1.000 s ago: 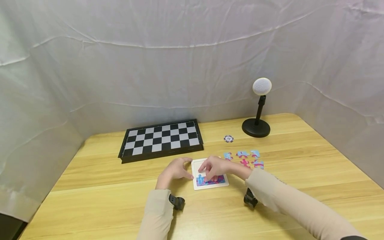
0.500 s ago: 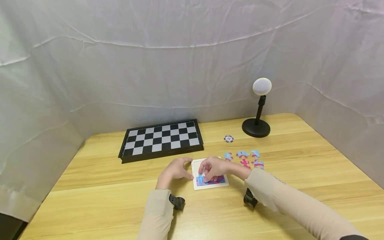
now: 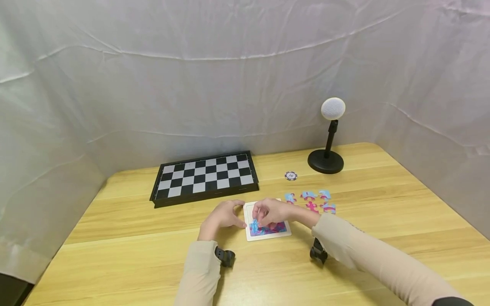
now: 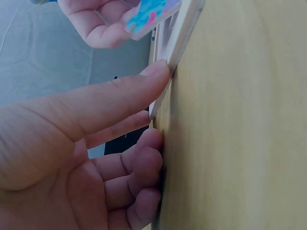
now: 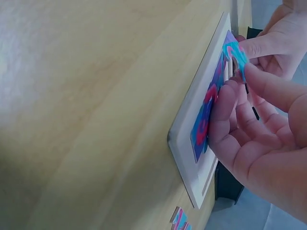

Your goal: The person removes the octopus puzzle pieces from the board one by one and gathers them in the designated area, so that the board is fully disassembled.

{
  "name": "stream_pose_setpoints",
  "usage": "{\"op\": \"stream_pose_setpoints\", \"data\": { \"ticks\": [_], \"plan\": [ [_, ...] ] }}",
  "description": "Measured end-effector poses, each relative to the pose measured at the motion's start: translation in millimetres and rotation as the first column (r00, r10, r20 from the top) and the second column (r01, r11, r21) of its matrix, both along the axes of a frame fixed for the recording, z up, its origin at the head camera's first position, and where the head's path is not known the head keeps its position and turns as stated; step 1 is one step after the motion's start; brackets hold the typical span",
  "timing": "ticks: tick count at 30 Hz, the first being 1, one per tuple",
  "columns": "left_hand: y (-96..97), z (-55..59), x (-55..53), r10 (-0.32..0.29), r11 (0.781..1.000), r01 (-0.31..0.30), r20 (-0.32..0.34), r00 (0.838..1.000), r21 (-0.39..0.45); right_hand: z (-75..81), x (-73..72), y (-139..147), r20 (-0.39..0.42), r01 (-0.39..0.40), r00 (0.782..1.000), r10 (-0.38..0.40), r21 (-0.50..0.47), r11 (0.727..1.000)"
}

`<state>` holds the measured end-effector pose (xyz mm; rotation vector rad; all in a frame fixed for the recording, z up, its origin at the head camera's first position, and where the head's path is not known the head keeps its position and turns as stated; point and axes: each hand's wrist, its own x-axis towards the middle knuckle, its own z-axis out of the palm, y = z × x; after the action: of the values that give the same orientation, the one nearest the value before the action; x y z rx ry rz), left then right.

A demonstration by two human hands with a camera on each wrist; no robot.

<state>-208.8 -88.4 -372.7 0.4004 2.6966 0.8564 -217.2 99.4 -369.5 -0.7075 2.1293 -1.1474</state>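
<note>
A blue-and-pink puzzle piece (image 4: 149, 18), pinched in the right grip (image 3: 273, 210), is tilted above the white tray (image 3: 249, 211), partly hiding it. The left grip (image 3: 226, 213), unclenched, touches its left edge. Loose pieces (image 3: 311, 207) lie rightward; behind are a chip (image 3: 291, 176) and chequered board (image 3: 206, 175).

The table (image 3: 126, 259) has a light wood-grain top. A black-framed checkered board (image 3: 210, 174) lies flat toward the far edge, left of centre. A small round chip (image 3: 291, 176) with a segmented rim lies between the board and a black stand (image 3: 325, 162). The stand rests on its disc base and carries a round white head (image 3: 333, 109). A pale, creased curtain (image 3: 191, 97) encloses the rear and both sides.
</note>
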Motion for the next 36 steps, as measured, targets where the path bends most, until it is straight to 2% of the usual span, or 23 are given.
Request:
{"op": "stream_pose_setpoints", "data": {
  "ticks": [15,25,30,36],
  "plan": [
    [1.2,3.0,-0.4,-0.006,1.0,0.005,0.012,1.0,0.006,7.6,-0.7,3,0.009,0.033,0.999,-0.033,-0.015,0.999],
    [0.0,2.1,0.1,0.007,1.0,-0.007,0.006,1.0,0.001,11.8,-4.4,15,0.003,0.067,0.998,-0.067,-0.061,0.996],
    [0.3,2.4,1.7,0.003,1.0,-0.003,-0.002,1.0,0.006,13.4,-5.1,23,0.025,0.086,0.996,-0.084,-0.086,0.993],
    [1.0,3.0,3.0,0.013,1.0,-0.013,0.008,1.0,0.007,14.1,-8.1,38,0.029,0.076,0.997,-0.073,-0.119,0.99]
  ]
}}
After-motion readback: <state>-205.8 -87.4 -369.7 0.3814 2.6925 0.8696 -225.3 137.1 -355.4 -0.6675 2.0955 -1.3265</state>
